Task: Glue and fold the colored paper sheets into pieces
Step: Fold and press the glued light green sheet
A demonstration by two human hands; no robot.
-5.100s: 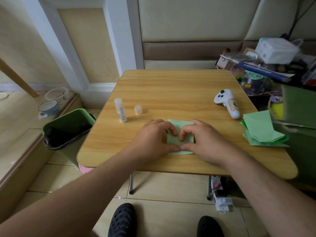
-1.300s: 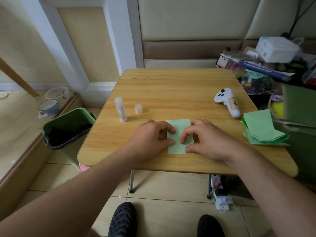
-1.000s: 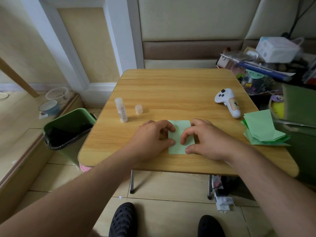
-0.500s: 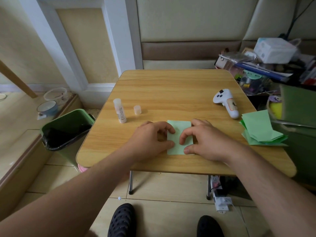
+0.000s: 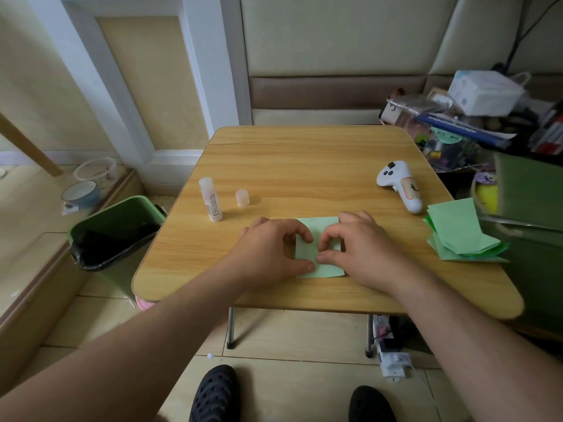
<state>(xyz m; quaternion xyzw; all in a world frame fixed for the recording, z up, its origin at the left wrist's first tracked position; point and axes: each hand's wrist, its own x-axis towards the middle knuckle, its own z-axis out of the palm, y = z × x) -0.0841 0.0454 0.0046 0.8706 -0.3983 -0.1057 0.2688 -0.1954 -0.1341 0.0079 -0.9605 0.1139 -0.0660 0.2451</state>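
Two hands pressed one green sheet flat on the counter.

From the head view, we had our left hand and right hand bent over the folded green sheet near the front edge of the counter, curled fingers and thumbs pinning it down, apparently sharpening a crease. The glue stick stood uncapped to the left, its cap just beside it, so we judged the gluing of this sheet done and its folding under way. A stack of green sheets lay at the right edge, beside a white controller; whether those were finished or still waiting we could not tell.
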